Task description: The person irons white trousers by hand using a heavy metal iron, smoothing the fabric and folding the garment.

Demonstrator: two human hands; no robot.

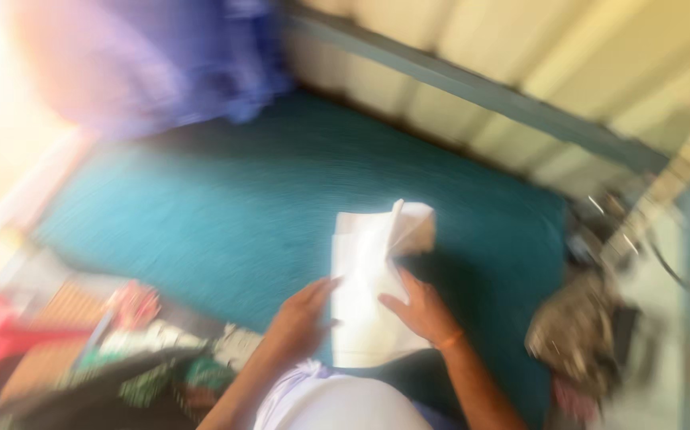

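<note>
Blurred mid-motion, a folded white cloth (369,279) lies on a teal textured bedspread (225,215), the left hand (301,318) flat at its edge, the right hand (421,310) on top, fingers (393,301) spread.

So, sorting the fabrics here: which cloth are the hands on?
The white cloth, flat on the teal mat; the purple cloth lies far off, untouched.
</note>
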